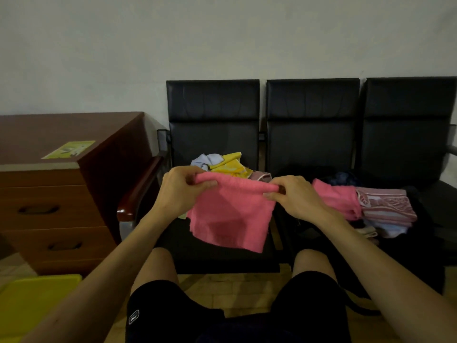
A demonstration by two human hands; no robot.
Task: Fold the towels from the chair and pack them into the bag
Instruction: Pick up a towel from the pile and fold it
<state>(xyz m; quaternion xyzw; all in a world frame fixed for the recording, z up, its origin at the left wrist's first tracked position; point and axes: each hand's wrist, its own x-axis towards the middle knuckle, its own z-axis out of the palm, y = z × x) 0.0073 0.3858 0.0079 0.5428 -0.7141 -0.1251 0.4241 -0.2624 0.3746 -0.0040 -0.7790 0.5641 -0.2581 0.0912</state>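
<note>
While both hands, left [183, 191] and right [294, 196], pinch the pink towel [230, 219] mid-fold, folded ones [385, 206] sit stacked and a loose heap [222, 164] waits.

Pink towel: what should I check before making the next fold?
1. Left hand grip on the top edge of the pink towel: ok, pinched.
2. Right hand grip on the other end: ok, pinched.
3. Top edge straight between the hands: ok.
4. Bottom edge level: not ok, it hangs slanted, lower on the person's right.
5. Room in the bag beside the folded towels: cannot tell, too dark.
</note>
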